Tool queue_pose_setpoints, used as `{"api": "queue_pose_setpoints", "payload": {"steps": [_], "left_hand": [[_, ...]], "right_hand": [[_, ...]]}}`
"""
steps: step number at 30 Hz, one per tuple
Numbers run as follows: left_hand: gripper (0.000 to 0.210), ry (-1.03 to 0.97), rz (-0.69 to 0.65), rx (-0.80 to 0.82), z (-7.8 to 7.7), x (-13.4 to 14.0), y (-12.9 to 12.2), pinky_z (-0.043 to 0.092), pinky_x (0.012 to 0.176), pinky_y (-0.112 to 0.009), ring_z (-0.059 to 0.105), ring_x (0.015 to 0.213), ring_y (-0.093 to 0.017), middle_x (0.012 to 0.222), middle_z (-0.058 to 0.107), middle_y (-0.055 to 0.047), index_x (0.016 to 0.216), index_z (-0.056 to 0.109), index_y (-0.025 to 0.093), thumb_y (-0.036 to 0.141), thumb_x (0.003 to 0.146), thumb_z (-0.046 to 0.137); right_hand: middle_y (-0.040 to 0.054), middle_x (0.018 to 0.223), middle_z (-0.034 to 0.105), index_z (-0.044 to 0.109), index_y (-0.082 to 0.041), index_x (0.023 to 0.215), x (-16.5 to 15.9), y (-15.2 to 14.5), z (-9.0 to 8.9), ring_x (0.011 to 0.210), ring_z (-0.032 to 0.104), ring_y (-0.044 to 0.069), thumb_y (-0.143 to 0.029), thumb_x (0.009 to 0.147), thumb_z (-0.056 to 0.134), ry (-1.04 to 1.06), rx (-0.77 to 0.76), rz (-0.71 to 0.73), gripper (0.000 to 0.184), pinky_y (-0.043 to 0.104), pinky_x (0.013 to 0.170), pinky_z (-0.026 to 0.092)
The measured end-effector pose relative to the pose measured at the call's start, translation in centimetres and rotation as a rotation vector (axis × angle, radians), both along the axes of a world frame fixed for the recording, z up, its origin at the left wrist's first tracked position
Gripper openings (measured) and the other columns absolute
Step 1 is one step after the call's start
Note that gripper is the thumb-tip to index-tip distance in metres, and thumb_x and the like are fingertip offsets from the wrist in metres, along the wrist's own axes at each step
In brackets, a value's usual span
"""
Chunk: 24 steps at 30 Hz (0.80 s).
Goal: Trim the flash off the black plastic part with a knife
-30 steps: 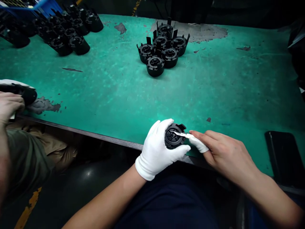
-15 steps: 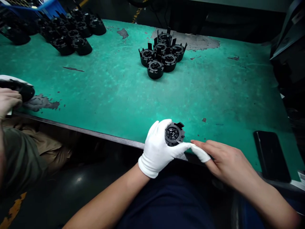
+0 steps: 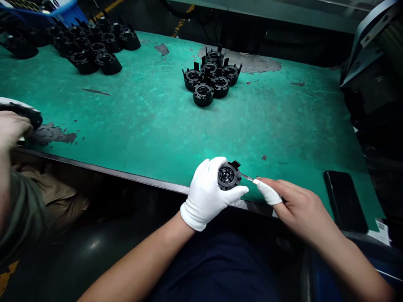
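Observation:
My left hand point(image 3: 206, 191), in a white glove, is closed around a round black plastic housing point(image 3: 227, 178) at the table's front edge. The housing's ribbed round face is turned up toward me, and a tab sticks out at its far side. My right hand point(image 3: 297, 201) is bare except for a white cover on the thumb. Pinched in its fingers is a small knife point(image 3: 248, 178) with a thin metal blade. The blade's tip lies at the right rim of the housing; whether it touches cannot be made out. The knife's handle is hidden in the hand.
Several similar black housings point(image 3: 203, 94) stand grouped on the green table point(image 3: 141, 121). More black parts point(image 3: 107, 63) and a blue basket point(image 3: 67, 14) are at the far left. A black phone point(image 3: 346, 201) lies at the right. A co-worker's hand point(image 3: 14, 126) holds a black part at the left edge.
My right hand has moved slightly up and away from the left thumb, so the knife's blade now shows at the housing's right side. The view has shifted a little to the right.

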<state>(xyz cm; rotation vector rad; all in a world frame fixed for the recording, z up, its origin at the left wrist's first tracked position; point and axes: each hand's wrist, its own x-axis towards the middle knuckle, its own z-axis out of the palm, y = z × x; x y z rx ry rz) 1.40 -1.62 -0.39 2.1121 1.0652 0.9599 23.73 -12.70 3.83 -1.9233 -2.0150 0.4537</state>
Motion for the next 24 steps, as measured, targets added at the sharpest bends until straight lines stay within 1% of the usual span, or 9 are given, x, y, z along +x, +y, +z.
{"api": "queue_pose_setpoints", "payload": {"steps": [3,7,10,12,15,17,20,24], "left_hand": [[0.082,0.023,-0.094,-0.041,0.5,-0.9,1.2,0.05,0.111,-0.049,0.063,0.125,-0.031,0.132,0.066,-0.014,0.136,0.053,0.017,0.06,0.074,0.085],[0.082,0.108,-0.292,-0.174,1.7,-2.0,4.0,0.048,0.117,-0.045,0.061,0.133,-0.029,0.143,0.061,-0.013,0.142,0.052,0.019,0.047,0.074,0.088],[0.087,0.164,-0.435,-0.247,2.5,-2.6,6.1,0.048,0.118,-0.043,0.058,0.137,-0.029,0.15,0.057,-0.012,0.147,0.05,0.02,0.044,0.073,0.088],[0.089,0.169,-0.499,-0.268,2.8,-2.9,7.0,0.048,0.118,-0.044,0.056,0.139,-0.029,0.152,0.055,-0.012,0.15,0.047,0.023,0.045,0.074,0.088],[0.089,0.164,-0.552,-0.286,2.9,-3.0,7.6,0.047,0.118,-0.046,0.054,0.141,-0.03,0.154,0.053,-0.012,0.152,0.045,0.026,0.045,0.076,0.087],[0.089,0.154,-0.57,-0.292,2.8,-2.9,7.8,0.047,0.118,-0.047,0.054,0.142,-0.03,0.155,0.053,-0.012,0.153,0.044,0.027,0.044,0.076,0.087],[0.09,0.136,-0.584,-0.308,2.7,-2.8,7.9,0.046,0.12,-0.047,0.053,0.143,-0.029,0.155,0.052,-0.012,0.152,0.045,0.027,0.041,0.075,0.088],[0.088,0.138,-0.609,-0.345,2.7,-2.7,8.2,0.045,0.121,-0.043,0.053,0.143,-0.026,0.155,0.052,-0.01,0.151,0.044,0.026,0.04,0.076,0.088]], "right_hand": [[-0.0008,0.117,0.068,0.066,-0.03,0.135,1.4,1.1,0.2,0.099,0.068,0.021,-0.035,0.113,0.04,-0.038,-0.034,0.08,0.034,0.033,0.077,0.05],[0.0012,0.106,0.07,0.068,-0.03,0.133,2.6,3.2,0.1,0.088,0.068,0.022,-0.038,0.113,0.039,-0.107,-0.086,0.228,0.036,0.033,0.072,0.05],[0.0039,0.106,0.07,0.068,-0.028,0.134,2.7,4.8,0.1,0.087,0.067,0.023,-0.038,0.113,0.039,-0.126,-0.049,0.313,0.037,0.031,0.069,0.049],[0.0054,0.106,0.069,0.069,-0.027,0.134,2.6,5.8,0.2,0.088,0.067,0.023,-0.034,0.112,0.04,-0.14,-0.021,0.368,0.037,0.03,0.067,0.048],[0.0048,0.097,0.067,0.068,-0.026,0.135,2.6,7.0,0.5,0.083,0.066,0.022,-0.03,0.111,0.041,-0.152,-0.042,0.448,0.036,0.029,0.064,0.045],[0.004,0.092,0.065,0.067,-0.027,0.136,2.7,7.5,0.5,0.082,0.065,0.021,-0.031,0.112,0.041,-0.142,-0.07,0.482,0.035,0.029,0.063,0.043],[0.0031,0.091,0.064,0.067,-0.027,0.135,3.1,7.9,0.3,0.081,0.064,0.02,-0.036,0.115,0.037,-0.099,-0.096,0.506,0.037,0.029,0.064,0.042],[0.0027,0.091,0.062,0.066,-0.027,0.135,3.5,8.3,-0.1,0.081,0.062,0.02,-0.04,0.117,0.034,-0.067,-0.105,0.522,0.04,0.03,0.065,0.04]]}}
